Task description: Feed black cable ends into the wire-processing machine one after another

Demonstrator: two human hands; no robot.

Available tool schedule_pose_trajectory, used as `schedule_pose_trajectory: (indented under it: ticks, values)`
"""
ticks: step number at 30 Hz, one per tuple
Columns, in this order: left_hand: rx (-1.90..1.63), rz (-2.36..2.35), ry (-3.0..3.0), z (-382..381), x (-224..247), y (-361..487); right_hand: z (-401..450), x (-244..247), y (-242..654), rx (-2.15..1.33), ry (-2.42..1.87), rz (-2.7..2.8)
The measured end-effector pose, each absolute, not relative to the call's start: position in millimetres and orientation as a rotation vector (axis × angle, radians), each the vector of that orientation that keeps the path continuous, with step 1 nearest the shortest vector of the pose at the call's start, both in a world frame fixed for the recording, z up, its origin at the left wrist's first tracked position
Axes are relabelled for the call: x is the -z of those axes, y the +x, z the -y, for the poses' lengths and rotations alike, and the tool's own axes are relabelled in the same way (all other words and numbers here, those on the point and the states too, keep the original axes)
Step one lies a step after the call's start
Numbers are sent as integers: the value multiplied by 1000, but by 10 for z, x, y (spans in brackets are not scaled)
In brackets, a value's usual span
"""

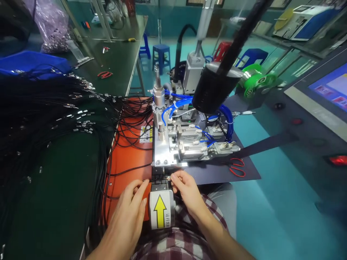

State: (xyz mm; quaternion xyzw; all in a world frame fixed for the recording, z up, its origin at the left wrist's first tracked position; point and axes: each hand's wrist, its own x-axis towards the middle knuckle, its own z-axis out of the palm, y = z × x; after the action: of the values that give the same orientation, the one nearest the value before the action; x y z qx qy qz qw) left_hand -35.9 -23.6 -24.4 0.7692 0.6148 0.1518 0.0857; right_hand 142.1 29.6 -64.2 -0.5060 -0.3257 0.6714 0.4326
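Between my two hands a black cable (157,178) lies across the narrow track at the front of a metal machine (164,151). My left hand (131,202) pinches the cable at the track's left side, thumb and forefinger together. On the right side, my right hand (185,186) has its fingertips closed on the cable's small metallic connector end (168,178). Just below the track is a white cover (162,209) with a yellow arrow. More black cables (130,168) run over the orange plate to the left and into the machine's side.
A large heap of black cables (54,104) with metal ends covers the dark green table at left. Red-handled scissors (238,168) lie on the machine's dark base, right. A black cylinder (214,88) hangs above the machine; a control panel with a screen (332,90) stands right.
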Motion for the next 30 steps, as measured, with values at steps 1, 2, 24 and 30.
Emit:
schedule_pose_trajectory:
  ticks: [1, 2, 24, 30]
  values:
    - [-394, -1869, 2315, 306, 259, -406, -296, 641, 1424, -1671, -1262, 812]
    - [-340, -1890, 2352, 361, 278, -446, -296, 639, 1427, -1668, -1264, 814]
    - [-225, -1912, 2632, 166, 373, -579, -69, 899, 1760, -1560, -1396, 616]
    - [-190, -1854, 2545, -232, 172, -528, -57, 786, 1771, -1550, -1408, 642]
